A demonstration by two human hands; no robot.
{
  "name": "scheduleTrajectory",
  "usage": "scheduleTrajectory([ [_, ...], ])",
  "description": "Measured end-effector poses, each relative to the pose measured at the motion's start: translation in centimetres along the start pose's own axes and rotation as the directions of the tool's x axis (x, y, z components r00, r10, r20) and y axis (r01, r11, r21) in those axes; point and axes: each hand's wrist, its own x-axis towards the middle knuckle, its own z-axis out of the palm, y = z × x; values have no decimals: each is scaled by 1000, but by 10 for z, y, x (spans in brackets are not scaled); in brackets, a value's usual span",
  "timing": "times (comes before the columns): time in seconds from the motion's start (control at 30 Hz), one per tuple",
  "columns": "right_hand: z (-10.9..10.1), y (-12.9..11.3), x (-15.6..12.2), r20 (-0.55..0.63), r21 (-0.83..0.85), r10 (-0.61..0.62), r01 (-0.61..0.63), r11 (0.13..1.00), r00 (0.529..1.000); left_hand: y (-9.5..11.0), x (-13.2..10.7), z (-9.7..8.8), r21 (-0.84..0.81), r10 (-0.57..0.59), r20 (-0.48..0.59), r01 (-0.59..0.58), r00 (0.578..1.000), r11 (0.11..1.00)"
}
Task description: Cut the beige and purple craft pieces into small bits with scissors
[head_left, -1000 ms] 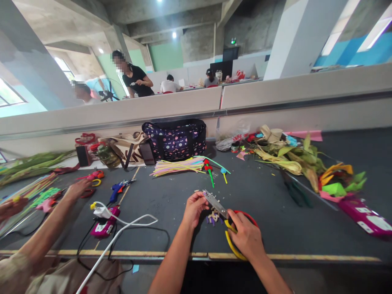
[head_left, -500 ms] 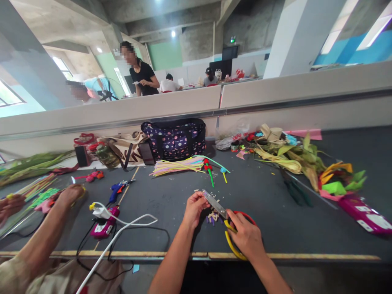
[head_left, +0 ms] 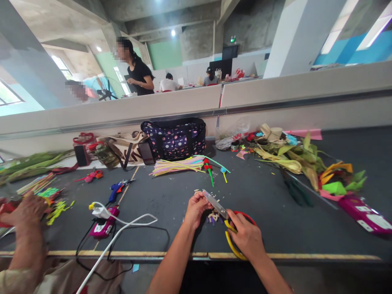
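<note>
My right hand (head_left: 247, 233) grips scissors (head_left: 215, 204) with red and yellow handles, blades pointing up and to the left. At the blade tips my left hand (head_left: 196, 207) is closed in a pinch; what its fingers hold is too small to make out. Beneath the blades lies a small pile of cut bits (head_left: 212, 217), beige and purple. Beyond my hands are a green stem with red pompom-like pieces (head_left: 210, 171), a small blue and yellow piece (head_left: 224, 173) and a bundle of pastel fuzzy sticks (head_left: 180, 165).
A power strip (head_left: 104, 225) with a white cable and a blue glue gun (head_left: 116, 190) lie left. A co-worker's hand (head_left: 30, 210) works at far left. A dotted bag (head_left: 176, 141) stands behind. Pliers (head_left: 295, 191), dried husks (head_left: 286, 161) and another purple strip (head_left: 366, 214) lie right.
My hands and the scissors look almost unchanged. At left the co-worker's arm has shifted left, uncovering yellow-green pieces, and a red thing now shows by that hand. The standing person has turned left.
</note>
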Motion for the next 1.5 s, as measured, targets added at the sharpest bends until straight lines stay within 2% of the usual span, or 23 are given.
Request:
scheduleTrajectory([
  [0.33,-1,0,1,-62,-18,-27,26,1000,998,1,2,-2,-46,7,-19,-8,1000,999],
  [1.1,2,1,-1,-24,-12,-25,24,1000,999,2,0,2,-42,-18,-32,17,999,999],
  [1.5,-2,1,3,1,-39,-44,44,998,999,3,-1,0,-21,9,-35,-10,999,1000],
])
